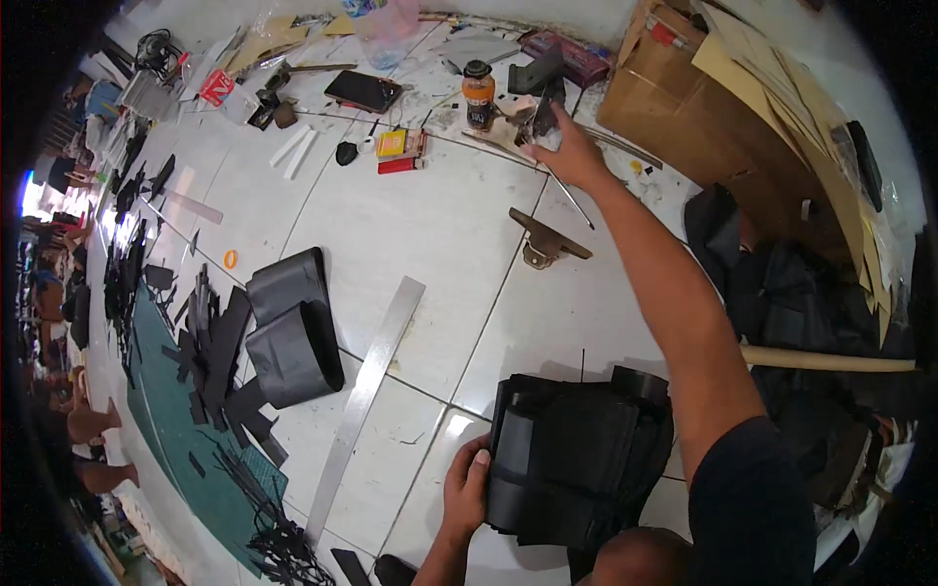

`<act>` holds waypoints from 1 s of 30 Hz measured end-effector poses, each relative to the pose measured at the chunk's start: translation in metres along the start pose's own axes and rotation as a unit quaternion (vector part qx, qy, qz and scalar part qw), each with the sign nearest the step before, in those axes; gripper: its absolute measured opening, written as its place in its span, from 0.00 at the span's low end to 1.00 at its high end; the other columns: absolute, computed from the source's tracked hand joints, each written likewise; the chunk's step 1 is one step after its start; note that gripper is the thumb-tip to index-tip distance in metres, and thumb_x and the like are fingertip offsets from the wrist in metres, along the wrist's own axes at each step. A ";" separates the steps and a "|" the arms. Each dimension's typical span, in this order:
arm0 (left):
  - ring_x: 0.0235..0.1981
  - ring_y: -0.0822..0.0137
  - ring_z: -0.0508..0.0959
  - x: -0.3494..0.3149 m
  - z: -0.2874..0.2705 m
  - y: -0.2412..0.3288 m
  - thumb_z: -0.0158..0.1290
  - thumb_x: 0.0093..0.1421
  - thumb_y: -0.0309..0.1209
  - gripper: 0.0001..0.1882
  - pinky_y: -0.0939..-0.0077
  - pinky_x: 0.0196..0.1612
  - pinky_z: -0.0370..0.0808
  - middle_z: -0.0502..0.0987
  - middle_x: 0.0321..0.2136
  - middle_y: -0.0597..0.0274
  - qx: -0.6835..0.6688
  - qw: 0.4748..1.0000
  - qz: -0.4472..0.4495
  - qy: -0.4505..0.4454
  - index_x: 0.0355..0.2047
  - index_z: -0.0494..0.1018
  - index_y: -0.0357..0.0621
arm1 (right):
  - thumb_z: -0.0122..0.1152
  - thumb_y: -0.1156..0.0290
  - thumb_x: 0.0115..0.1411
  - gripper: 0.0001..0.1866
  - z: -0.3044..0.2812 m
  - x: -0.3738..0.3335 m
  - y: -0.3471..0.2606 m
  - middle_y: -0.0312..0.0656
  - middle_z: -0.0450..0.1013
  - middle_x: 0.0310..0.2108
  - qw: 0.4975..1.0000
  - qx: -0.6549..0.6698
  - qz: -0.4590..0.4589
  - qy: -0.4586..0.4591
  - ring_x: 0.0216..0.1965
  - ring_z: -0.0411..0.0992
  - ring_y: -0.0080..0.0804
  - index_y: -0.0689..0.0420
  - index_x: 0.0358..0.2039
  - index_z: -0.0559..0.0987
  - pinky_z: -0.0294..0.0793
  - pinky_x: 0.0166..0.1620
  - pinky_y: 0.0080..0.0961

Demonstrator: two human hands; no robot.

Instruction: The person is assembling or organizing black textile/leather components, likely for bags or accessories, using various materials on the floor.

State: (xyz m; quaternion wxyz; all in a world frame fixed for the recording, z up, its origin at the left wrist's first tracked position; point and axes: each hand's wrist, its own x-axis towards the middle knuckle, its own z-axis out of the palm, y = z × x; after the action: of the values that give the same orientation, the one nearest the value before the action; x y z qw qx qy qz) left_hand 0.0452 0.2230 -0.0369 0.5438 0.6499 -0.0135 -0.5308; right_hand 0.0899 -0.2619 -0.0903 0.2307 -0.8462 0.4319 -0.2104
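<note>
Head view: a soft, light, limp-looking black bag [576, 459] on the tiled floor [420, 225] is gripped at its left edge by the left hand [467, 488], best held there, while the right hand [567, 146] pinches a small dark piece [543, 115].

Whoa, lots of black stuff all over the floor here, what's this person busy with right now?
A person sits on the white tiled floor. Their left hand grips a black bag-like piece near their lap. Their right hand reaches far out to small items beside an orange-capped bottle; what the fingers touch is unclear. A long metal ruler, rolled black sheet and black offcuts on a green cutting mat lie to the left.
</note>
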 end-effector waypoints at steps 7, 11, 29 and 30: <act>0.47 0.68 0.72 -0.002 -0.005 0.003 0.44 0.68 0.37 0.22 0.76 0.52 0.68 0.74 0.46 0.55 -0.015 1.000 -0.009 0.014 0.53 0.67 0.31 | 0.61 0.53 0.57 0.27 -0.103 -0.108 0.083 0.50 0.68 0.51 0.957 -0.278 0.037 0.073 0.54 0.65 0.48 0.52 0.54 0.72 0.65 0.54 0.47; 0.50 0.65 0.71 -0.005 -0.008 -0.003 0.45 0.66 0.37 0.23 0.72 0.55 0.66 0.72 0.49 0.52 0.003 1.000 0.010 -0.010 0.55 0.65 0.32 | 0.58 0.62 0.59 0.19 -0.152 -0.161 0.162 0.46 0.68 0.48 0.930 -0.366 -0.030 0.030 0.53 0.65 0.44 0.51 0.50 0.73 0.62 0.55 0.47; 0.48 0.65 0.72 -0.022 -0.027 -0.029 0.41 0.68 0.40 0.24 0.73 0.49 0.71 0.71 0.48 0.52 0.065 0.998 0.008 -0.025 0.56 0.63 0.33 | 0.55 0.57 0.60 0.23 -0.297 -0.235 0.274 0.48 0.73 0.49 0.869 -0.390 0.302 -0.031 0.51 0.71 0.52 0.49 0.54 0.71 0.70 0.52 0.51; 0.48 0.65 0.72 -0.023 -0.029 -0.030 0.41 0.68 0.41 0.24 0.72 0.49 0.71 0.72 0.48 0.52 0.062 0.998 0.008 -0.004 0.56 0.63 0.33 | 0.56 0.57 0.59 0.22 -0.283 -0.231 0.254 0.48 0.73 0.47 0.868 -0.398 0.297 -0.006 0.49 0.72 0.52 0.49 0.52 0.72 0.70 0.51 0.51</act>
State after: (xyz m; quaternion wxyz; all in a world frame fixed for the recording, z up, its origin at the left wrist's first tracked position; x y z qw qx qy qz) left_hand 0.0392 0.2691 -0.0472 0.5064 0.6799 -0.0538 -0.5277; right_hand -0.3529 -0.2621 -0.0442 -0.0709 -0.6994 0.7084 0.0629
